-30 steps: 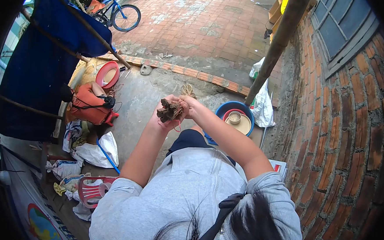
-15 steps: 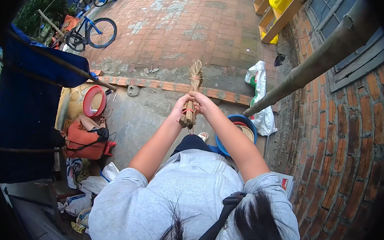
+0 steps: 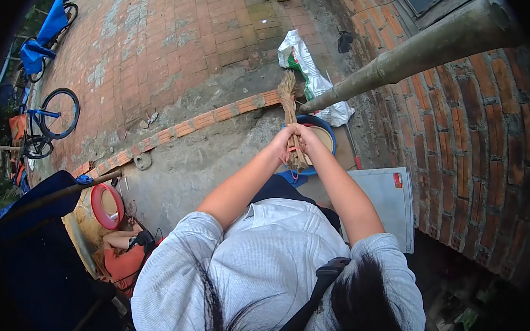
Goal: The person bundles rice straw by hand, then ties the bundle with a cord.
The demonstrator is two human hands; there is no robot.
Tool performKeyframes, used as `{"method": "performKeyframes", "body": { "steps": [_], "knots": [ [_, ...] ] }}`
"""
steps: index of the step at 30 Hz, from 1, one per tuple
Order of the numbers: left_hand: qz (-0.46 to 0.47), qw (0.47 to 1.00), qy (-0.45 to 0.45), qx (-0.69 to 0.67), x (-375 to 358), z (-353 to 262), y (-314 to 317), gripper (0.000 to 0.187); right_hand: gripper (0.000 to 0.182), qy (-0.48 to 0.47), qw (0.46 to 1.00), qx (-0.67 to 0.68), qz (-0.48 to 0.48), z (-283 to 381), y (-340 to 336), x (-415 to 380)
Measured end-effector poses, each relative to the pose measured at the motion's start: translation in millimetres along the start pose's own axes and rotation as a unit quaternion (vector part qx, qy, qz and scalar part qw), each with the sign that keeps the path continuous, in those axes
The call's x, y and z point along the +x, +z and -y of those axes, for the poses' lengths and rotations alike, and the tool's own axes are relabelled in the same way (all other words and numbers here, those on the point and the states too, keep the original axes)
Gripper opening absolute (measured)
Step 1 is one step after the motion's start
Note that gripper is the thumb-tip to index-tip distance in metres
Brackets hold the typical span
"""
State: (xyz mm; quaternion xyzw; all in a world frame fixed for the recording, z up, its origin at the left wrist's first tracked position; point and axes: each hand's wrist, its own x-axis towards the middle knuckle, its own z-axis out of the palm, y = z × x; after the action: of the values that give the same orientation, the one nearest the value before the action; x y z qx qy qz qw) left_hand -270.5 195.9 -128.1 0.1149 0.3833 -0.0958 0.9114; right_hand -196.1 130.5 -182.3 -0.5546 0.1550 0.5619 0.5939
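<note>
Out in front of me, both hands grip a bundle of dried stalks (image 3: 289, 109), brown and bushy at its far end. A red tie circles the bundle close to its blunt near end. My left hand (image 3: 284, 140) is closed around the left side, and my right hand (image 3: 307, 138) wraps the right side, touching the left. Beneath and beyond the hands sits a blue basin (image 3: 333, 146) with a round tan thing inside, partly covered by my right hand and the bundle.
A white sack (image 3: 310, 71) lies past the basin beside a slanting bamboo pole (image 3: 398, 67). The brick wall (image 3: 460, 147) rises at right, near a pale flat panel (image 3: 384, 197). A low brick edge (image 3: 201, 121) crosses ahead. Left are a red basin (image 3: 97, 205), a seated person (image 3: 119, 260) and a bicycle (image 3: 56, 114).
My view has turned rightward, so the bicycle and red basin sit lower left. The hands and bundle are now over the blue basin's edge in view; both hands keep their grip.
</note>
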Motion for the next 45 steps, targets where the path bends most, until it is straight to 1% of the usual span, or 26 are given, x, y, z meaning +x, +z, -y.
{"method": "performKeyframes", "body": {
  "steps": [3, 6, 7, 8, 9, 10, 11, 14, 16, 18, 20, 21, 23, 25, 26, 29, 31, 34, 36, 37, 39, 40, 41, 43, 44, 45],
  "knots": [
    [0.027, 0.999, 0.039, -0.025, -42, -33, -19, 0.009, 0.016, 0.037, 0.997, -0.066, 0.033, 18, 63, -31],
    [0.019, 0.991, 0.057, -0.12, -99, -59, -30, 0.007, 0.018, 0.023, 0.993, -0.08, 0.083, 17, 125, -50],
    [0.012, 0.987, 0.068, -0.144, -109, -65, -35, 0.006, 0.015, 0.036, 0.991, -0.112, 0.059, 15, 141, -49],
    [-0.005, 0.986, 0.093, -0.14, -116, -67, -41, 0.012, 0.015, 0.063, 0.984, -0.124, 0.113, 13, 150, -45],
    [-0.008, 0.988, 0.091, -0.128, -118, -68, -46, 0.012, 0.015, 0.088, 0.973, -0.135, 0.166, 12, 157, -43],
    [-0.032, 0.985, 0.116, -0.12, -116, -68, -51, 0.011, 0.016, 0.115, 0.966, -0.188, 0.137, 8, 162, -35],
    [-0.055, 0.982, 0.14, -0.113, -109, -67, -59, 0.011, 0.016, 0.129, 0.958, -0.193, 0.166, 1, 161, -25],
    [-0.099, 0.983, 0.131, -0.084, -58, -57, -91, 0.012, 0.018, 0.129, 0.954, -0.211, 0.168, -16, 139, 1],
    [-0.124, 0.983, 0.116, -0.065, -23, -41, -100, 0.015, 0.02, 0.122, 0.986, -0.074, 0.086, -45, 112, 32],
    [-0.122, 0.99, 0.068, -0.034, -7, -25, -96, 0.021, 0.019, 0.113, 0.99, -0.04, 0.073, -80, 62, 81],
    [-0.108, 0.993, 0.035, -0.012, -2, -13, -88, 0.021, 0.019, 0.106, 0.993, -0.008, 0.059, -85, 44, 78],
    [-0.087, 0.996, 0.02, 0.003, 0, -10, -84, 0.019, 0.017, 0.099, 0.995, -0.002, 0.01, -86, 35, 77],
    [-0.04, 0.999, -0.02, -0.001, -6, -19, -74, 0.015, 0.015, 0.093, 0.995, -0.001, -0.041, -65, 37, 44],
    [0.063, 0.992, -0.1, -0.05, -6, -35, -80, 0.007, 0.014, 0.004, 0.998, 0.006, -0.067, -35, 63, -7],
    [0.091, 0.987, -0.107, -0.084, -18, -41, -78, 0.006, 0.015, -0.032, 0.996, 0.019, -0.077, -31, 72, -11],
    [0.125, 0.981, -0.107, -0.102, -55, -52, -63, 0.005, 0.018, -0.014, 0.991, -0.002, -0.134, -21, 98, -30],
    [0.094, 0.99, -0.048, -0.092, -77, -50, -60, 0.006, 0.022, -0.033, 0.998, 0.007, -0.047, -22, 108, -48],
    [0.045, 0.996, 0.017, -0.077, -104, -43, -65, 0.007, 0.02, -0.034, 0.999, -0.007, -0.03, -34, 127, -56],
    [-0.011, 0.995, 0.087, -0.055, -109, -36, -74, 0.008, 0.018, 0.018, 0.998, -0.064, 0.024, -41, 134, -60],
    [-0.011, 0.995, 0.089, -0.053, -110, -29, -78, 0.008, 0.018, 0.016, 0.998, -0.063, 0.027, -48, 132, -56],
    [-0.117, 0.979, 0.163, -0.029, -107, -8, -81, 0.011, 0.021, 0.114, 0.986, -0.08, 0.092, -80, 116, -22],
    [-0.148, 0.975, 0.167, 0.003, -78, 1, -110, 0.035, 0.024, 0.104, 0.98, -0.021, 0.167, -107, 104, 7],
    [-0.197, 0.966, 0.163, 0.031, -86, 12, -92, 0.036, 0.024, 0.1, 0.98, -0.025, 0.169, -111, 99, -2],
    [-0.188, 0.971, 0.133, 0.059, -62, 36, -114, 0.028, 0.022, 0.139, 0.984, 0.063, 0.09, -120, 83, -29],
    [-0.188, 0.971, 0.138, 0.057, -61, 41, -120, 0.028, 0.022, 0.138, 0.984, 0.059, 0.093, -131, 69, -28],
    [-0.135, 0.988, 0.026, 0.063, -63, 47, -124, 0.022, 0.022, 0.122, 0.99, 0.044, 0.06, -149, 50, -17]
  ]
}}
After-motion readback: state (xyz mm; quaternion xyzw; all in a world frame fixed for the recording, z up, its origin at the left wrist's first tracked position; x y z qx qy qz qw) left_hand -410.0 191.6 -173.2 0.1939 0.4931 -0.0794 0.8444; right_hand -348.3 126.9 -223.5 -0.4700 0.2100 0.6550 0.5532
